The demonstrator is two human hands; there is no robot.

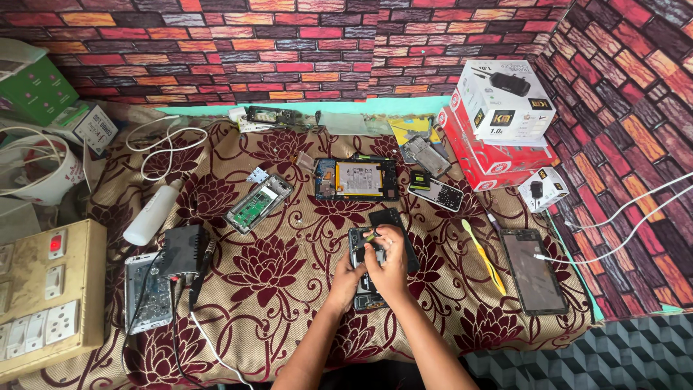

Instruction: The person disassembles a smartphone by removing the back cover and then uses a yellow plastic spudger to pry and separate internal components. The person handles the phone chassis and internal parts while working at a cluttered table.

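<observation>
While the opened phone [367,269] is steadied on the flowered cloth [289,289] by the left hand [348,274] closed on its edge, a small tool [371,235] is pinched in the right hand [390,261]; light, vertical pressure is best applied, loose parts kept close.

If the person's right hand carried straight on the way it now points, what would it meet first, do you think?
The right hand points up and away over the opened phone. Past that, it would probably meet the opened tablet first, though depth is uncertain.

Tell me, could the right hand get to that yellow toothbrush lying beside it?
Probably yes: the yellow toothbrush lies on open cloth to the right of the right hand, nothing between them, though that hand is busy on the opened phone.
</observation>
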